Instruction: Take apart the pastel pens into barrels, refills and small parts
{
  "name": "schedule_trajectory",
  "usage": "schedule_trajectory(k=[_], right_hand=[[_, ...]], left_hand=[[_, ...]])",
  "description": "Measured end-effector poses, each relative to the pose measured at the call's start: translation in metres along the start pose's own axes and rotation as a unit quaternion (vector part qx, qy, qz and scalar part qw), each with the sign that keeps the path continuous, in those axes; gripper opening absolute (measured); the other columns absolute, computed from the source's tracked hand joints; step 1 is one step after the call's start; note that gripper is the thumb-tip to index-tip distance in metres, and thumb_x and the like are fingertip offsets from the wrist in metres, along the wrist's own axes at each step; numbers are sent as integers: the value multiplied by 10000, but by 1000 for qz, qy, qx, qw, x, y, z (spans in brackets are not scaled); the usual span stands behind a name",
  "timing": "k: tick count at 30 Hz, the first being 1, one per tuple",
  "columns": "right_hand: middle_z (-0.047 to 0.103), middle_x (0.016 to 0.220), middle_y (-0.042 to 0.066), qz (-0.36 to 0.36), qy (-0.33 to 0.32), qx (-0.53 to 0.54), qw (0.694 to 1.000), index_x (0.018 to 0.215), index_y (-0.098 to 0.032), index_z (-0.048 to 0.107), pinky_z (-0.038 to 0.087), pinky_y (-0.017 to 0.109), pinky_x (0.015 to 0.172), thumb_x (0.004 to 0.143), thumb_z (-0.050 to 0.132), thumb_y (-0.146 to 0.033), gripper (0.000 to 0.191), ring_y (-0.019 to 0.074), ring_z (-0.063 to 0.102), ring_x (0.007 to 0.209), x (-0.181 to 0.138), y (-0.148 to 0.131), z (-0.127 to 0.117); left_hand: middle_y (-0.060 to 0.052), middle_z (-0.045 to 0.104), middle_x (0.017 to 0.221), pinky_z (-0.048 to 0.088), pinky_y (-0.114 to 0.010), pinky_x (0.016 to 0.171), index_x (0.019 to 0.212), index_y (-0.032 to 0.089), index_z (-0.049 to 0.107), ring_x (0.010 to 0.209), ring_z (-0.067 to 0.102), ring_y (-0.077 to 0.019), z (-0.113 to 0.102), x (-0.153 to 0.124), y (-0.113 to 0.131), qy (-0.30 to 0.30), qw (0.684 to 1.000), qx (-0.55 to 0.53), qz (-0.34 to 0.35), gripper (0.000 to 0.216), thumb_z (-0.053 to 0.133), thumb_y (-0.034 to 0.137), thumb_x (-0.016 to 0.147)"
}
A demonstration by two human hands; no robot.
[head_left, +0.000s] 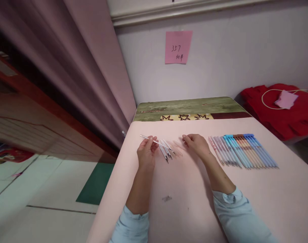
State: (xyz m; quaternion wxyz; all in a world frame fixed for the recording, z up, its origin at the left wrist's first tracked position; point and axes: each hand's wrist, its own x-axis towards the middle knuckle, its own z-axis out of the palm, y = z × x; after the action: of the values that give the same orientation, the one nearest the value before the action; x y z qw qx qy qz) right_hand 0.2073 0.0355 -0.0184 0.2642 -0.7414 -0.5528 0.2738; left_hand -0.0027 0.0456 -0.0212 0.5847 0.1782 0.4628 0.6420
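My left hand (146,151) is closed in a pinch on a thin white pen refill (154,140) that sticks out to the left and right of my fingers. Just right of it, several more refills (166,150) lie loose on the pink table cover (194,202). My right hand (196,143) rests on the cover with its fingers curled over a pale pink pen barrel (178,145) lying there. A row of several assembled pens (242,151), pink, blue and orange, lies to the right of that hand.
A pink sticky note (178,47) hangs on the wall behind. Green patterned tabletop (186,108) shows past the cover's far edge. A red cloth (282,111) with a white cord and a pink paper lies at right. A mauve curtain (93,67) hangs at left.
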Motion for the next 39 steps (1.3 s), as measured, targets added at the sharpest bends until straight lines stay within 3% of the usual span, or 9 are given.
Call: schedule_trajectory(k=[2, 8, 12, 16, 18, 22, 27, 34, 39], right_hand=[[697, 689, 45, -20, -5, 65, 998, 724, -191, 696, 388, 251, 611, 856, 517, -486, 369, 164, 615, 653, -3, -4, 0], [645, 599, -10, -110, -172, 157, 966, 745, -196, 699, 362, 227, 513, 735, 677, -454, 260, 118, 530, 524, -21, -29, 21], [620, 548, -20, -131, -163, 98, 973, 644, -201, 667, 331, 227, 508, 734, 659, -359, 182, 109, 500, 503, -24, -33, 24], [641, 564, -1, -93, -137, 25, 986, 593, -209, 637, 323, 241, 518, 739, 639, -329, 189, 126, 525, 524, -23, -32, 19], [664, 610, 17, -69, -98, -19, 993, 605, -217, 643, 323, 250, 536, 745, 637, -328, 179, 145, 555, 576, -23, -34, 21], [696, 702, 45, -55, -34, -93, 994, 645, -228, 659, 308, 266, 561, 756, 632, -310, 140, 180, 584, 674, -25, -39, 35], [700, 695, 44, -71, 2, -100, 993, 677, -230, 677, 316, 266, 569, 799, 616, -417, 231, 176, 589, 659, -22, -35, 24], [712, 719, 80, 38, 65, -204, 976, 748, -234, 720, 348, 289, 570, 780, 588, -536, 331, 222, 629, 691, -11, 11, -57], [727, 867, 97, 116, -20, -264, 957, 787, -253, 730, 399, 315, 628, 689, 673, -477, 251, 260, 651, 800, -10, 30, -71]], left_hand=[[-100, 727, 866, 558, -211, 634, 881, 105, 665, 706, 694, -133, 2, -2, -1, -1, 1000, 1, -5, 193, 763, 196, 742], [-98, 725, 850, 541, -200, 611, 873, 105, 659, 678, 681, -122, 10, -12, -8, -27, 999, 0, -20, 222, 782, 198, 714], [-94, 723, 854, 530, -211, 606, 869, 110, 652, 666, 674, -122, 6, -7, 0, -28, 1000, 7, -9, 258, 793, 232, 690], [-71, 717, 802, 516, -249, 598, 875, 122, 635, 572, 625, -109, -20, 13, 25, 14, 990, 104, 92, 329, 789, 321, 662], [-34, 694, 690, 485, -262, 557, 924, 141, 622, 508, 591, -125, -37, 26, 37, 40, 959, 250, 127, 359, 776, 316, 651], [-40, 674, 645, 438, -279, 594, 804, 172, 629, 569, 616, -171, -61, 38, 47, 65, 812, 569, 114, 202, 690, 339, 709], [-78, 685, 703, 387, -296, 640, 733, 205, 635, 734, 624, -223, -59, 30, 48, 47, 670, 729, 128, 185, 586, 379, 776], [-94, 699, 835, 354, -313, 612, 704, 234, 646, 794, 614, -263, -50, 22, 51, 23, 615, 783, 95, 194, 575, 400, 773], [-76, 695, 816, 355, -307, 626, 678, 240, 635, 808, 608, -255, -42, 17, 52, -22, 611, 786, 91, 197, 579, 402, 773]])
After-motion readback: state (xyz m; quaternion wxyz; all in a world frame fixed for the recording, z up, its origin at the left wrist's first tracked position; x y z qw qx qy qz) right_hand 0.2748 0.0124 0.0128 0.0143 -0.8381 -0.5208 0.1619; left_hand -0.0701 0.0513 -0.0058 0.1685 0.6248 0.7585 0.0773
